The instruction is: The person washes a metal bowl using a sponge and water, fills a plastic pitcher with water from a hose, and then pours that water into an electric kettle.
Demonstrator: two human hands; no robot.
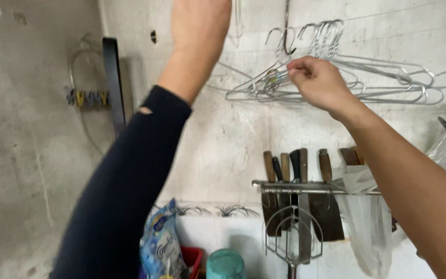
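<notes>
My right hand (318,82) is raised to the wall and pinches a thin metal wire hanger (256,82) in a bunch of several grey wire hangers (388,77) whose hooks hang together near the top. My left hand (200,26) reaches straight up beside them, in a dark sleeve with a small hole; its fingers are cut off by the top edge, so what they touch is hidden.
Below the hangers a metal rail (305,188) holds several knives and cleavers with wooden handles, plus a wire masher (292,243). A clear plastic bag (362,227) hangs at its right end. A blue packet (161,243), a red container and a teal lid sit lower. Clothes pegs (86,98) hang left.
</notes>
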